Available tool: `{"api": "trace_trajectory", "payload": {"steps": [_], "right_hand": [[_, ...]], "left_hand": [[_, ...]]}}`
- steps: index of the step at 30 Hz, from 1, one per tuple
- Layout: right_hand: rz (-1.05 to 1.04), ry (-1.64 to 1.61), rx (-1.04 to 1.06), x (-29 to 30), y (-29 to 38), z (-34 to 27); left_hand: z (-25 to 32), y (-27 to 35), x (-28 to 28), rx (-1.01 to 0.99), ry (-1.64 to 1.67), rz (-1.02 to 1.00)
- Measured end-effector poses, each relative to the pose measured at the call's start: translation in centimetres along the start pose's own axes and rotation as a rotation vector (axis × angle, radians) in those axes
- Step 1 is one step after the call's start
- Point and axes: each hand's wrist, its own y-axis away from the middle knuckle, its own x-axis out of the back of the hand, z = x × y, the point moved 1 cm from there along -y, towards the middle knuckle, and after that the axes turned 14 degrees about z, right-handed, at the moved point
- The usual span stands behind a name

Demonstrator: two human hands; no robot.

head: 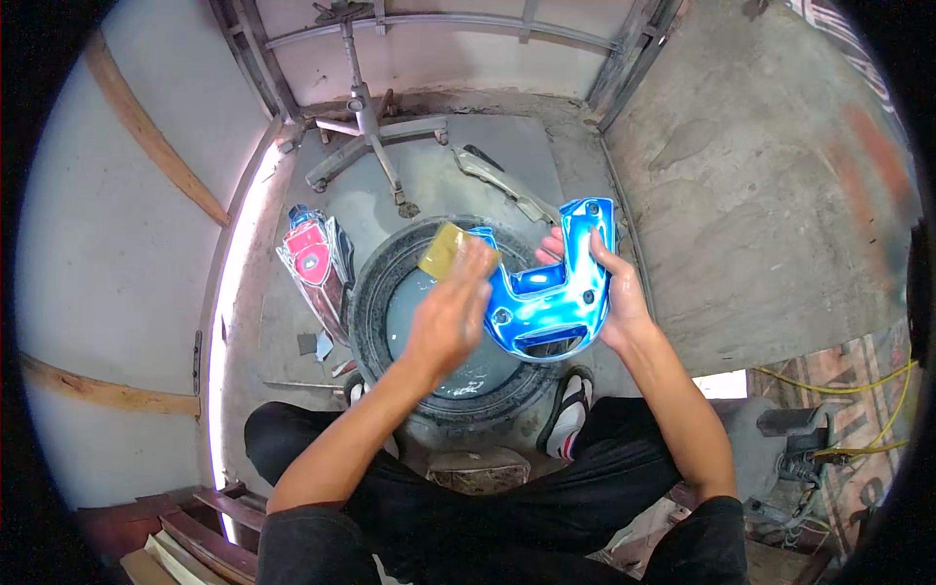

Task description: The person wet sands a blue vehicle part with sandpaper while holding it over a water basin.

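A glossy blue U-shaped panel, with several round holes and a slot along its curved lower side, is held up over a round tub of water. My right hand grips its right arm, thumb on the front and fingers behind. At the panel's left arm is my left hand, slightly blurred, holding a yellowish flexible pad or sheet that sticks out past the fingers. Whether the pad touches the panel is hidden by this hand. Beneath, the black rubber tub, which looks like a tire, holds cloudy water.
A red, white and dark plastic fairing stands left of the tub. Behind are a wheeled stand and a pale trim strip. Small sheet scraps lie on the floor. A compressor-like machine and yellow hose are at right.
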Motion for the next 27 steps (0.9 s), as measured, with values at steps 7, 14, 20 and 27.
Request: {"api": "trace_trajectory", "payload": {"steps": [7,14,20,27], "right_hand": [[-0.033,0.006,0.034,-0.3,0.4,-0.2],[-0.049,0.023,0.055,-0.2,0.7,0.2],[-0.018,0.048,0.111,-1.1,1.0,1.5],[0.075,0.041,0.239,-1.6,2.1,3.4]], "left_hand": [[0.9,-0.3,-0.1,-0.052,-0.142,-0.055],[2.8,0.6,-0.1,-0.112,-0.061,-0.057],[2.7,0.5,-0.5,-0.184,-0.299,-0.045],[4.9,1.9,-0.7,0.109,-0.065,-0.043]]}}
